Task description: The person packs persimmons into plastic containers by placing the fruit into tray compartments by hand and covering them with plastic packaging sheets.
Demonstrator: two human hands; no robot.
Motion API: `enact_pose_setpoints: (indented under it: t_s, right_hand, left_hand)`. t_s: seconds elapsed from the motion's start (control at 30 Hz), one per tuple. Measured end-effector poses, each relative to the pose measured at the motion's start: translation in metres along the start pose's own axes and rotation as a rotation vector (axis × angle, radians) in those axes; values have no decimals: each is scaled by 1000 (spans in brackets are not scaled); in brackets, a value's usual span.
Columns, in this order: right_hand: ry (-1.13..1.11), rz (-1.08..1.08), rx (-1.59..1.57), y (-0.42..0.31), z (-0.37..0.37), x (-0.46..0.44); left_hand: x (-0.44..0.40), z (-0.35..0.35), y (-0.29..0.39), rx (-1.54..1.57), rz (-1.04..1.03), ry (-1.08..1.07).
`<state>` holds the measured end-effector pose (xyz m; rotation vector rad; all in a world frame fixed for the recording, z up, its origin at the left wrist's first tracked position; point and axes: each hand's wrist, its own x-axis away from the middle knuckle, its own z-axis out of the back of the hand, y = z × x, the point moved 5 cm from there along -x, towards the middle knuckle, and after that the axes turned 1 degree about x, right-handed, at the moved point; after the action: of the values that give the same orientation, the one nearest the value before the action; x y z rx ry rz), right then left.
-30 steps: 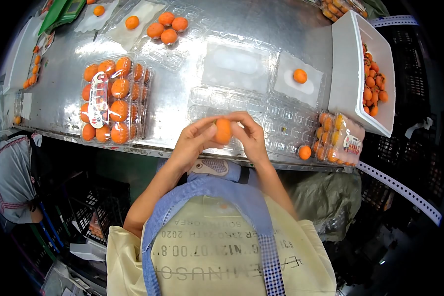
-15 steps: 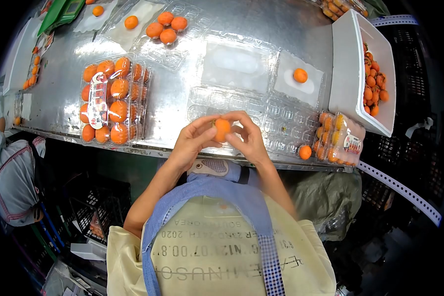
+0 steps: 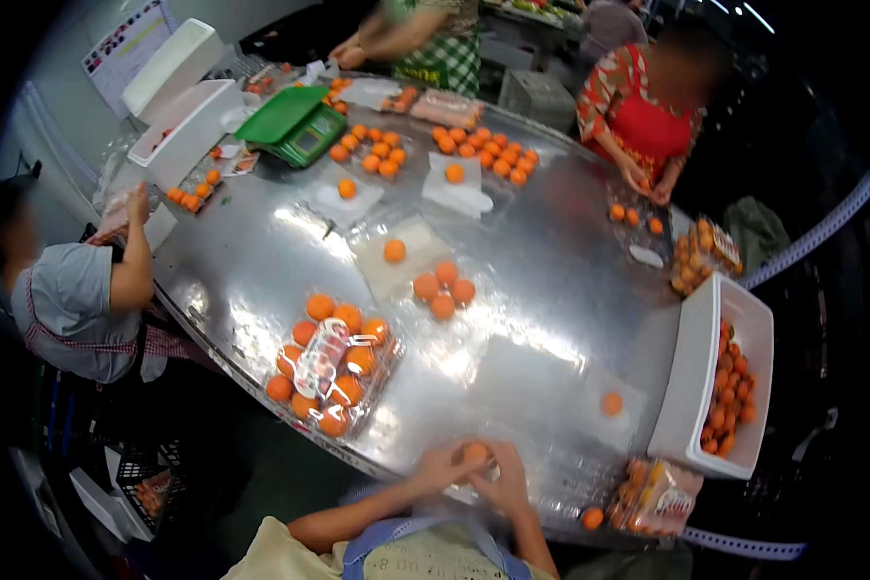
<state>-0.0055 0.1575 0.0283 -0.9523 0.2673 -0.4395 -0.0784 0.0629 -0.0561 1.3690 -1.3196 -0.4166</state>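
Observation:
A round orange fruit [image 3: 475, 451] is held between the fingertips of my left hand [image 3: 440, 468] and my right hand [image 3: 506, 483], just above the metal table's near edge. Motion blurs both hands slightly. Close by on the right lie empty clear plastic trays [image 3: 561, 483]. One loose fruit [image 3: 592, 518] sits by a filled clear pack [image 3: 657, 498]. Left of my hands stands a larger labelled clear pack [image 3: 331, 362] full of the same fruit. Beyond my hands, several fruits [image 3: 443, 290] are grouped in an open tray.
A white foam box [image 3: 681, 382] of fruit stands at the right edge. A green scale [image 3: 290, 126] is at the far left. Co-workers stand at the left [image 3: 87, 300], the far side [image 3: 435, 43] and the far right [image 3: 648, 116]. More fruit groups [image 3: 493, 150] lie across the table [image 3: 570, 251].
The view has lifted and turned, bringing the far table and co-workers into sight. My hands still hold the fruit together and appear lower in the view.

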Motion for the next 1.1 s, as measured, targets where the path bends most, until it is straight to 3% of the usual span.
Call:
enact_pose_setpoints:
  t_s: [0.13,0.17,0.23,0.3,0.5,0.53,0.63,0.73,1.1]
  right_hand:
    - [1,6,37,8,-4,-13]
    - [4,7,56,8,-5,-16]
    - [86,139,127,7,-8,-28]
    - [99,45,76,10,-11,-30]
    - [56,-8,85,17,-9,-47]
    - [1,-56,68,21,-10,-50]
    - [24,114,87,15,-10,-59]
    - [-68,21,66,18,-14,-65]
    - [-61,47,61,15,-13,-73]
  left_hand:
    - [-15,5,-2,152,55,-75]
    - [-21,7,2,116,-76,-109]
    - [-27,12,10,153,-134,-44]
    - [-32,15,12,303,-74,-55]
    - [-52,15,24,401,-181,67]
    - [-41,15,43,359,-47,77]
    - [-59,16,17,358,-165,12]
    - [-70,31,9,-75,-172,56]
    - [-63,32,22,101,-115,92]
